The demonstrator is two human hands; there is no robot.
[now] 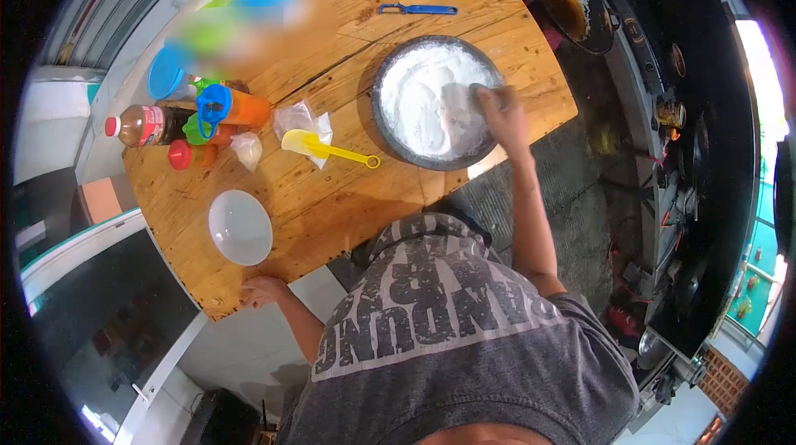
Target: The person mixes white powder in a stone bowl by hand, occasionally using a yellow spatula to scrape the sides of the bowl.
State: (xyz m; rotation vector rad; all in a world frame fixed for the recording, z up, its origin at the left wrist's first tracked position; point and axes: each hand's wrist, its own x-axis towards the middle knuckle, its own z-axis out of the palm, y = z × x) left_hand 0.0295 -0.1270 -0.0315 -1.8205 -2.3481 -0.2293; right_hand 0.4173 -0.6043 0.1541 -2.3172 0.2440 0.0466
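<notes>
A dark round bowl (433, 162) on the wooden table holds white powder (427, 97) with swirled ridges. My right hand (502, 118) is at the bowl's right side, fingers curled together over the rim; what they hold, if anything, is too small and blurred to make out. At the table's front left edge rests my left hand (261, 291), below a white oval bowl (240, 228); its finger positions are unclear. Between the two bowls lie a yellow spatula (332, 151) and a plastic bag (294, 119).
Bottles (149, 125), an orange container (247, 108) and blue-lidded tubs (168, 72) crowd the table's left side. A blue peeler (427, 10) lies beyond the dark bowl. A wok with brown liquid (565, 10) stands at the upper right, beside a stove (634, 31).
</notes>
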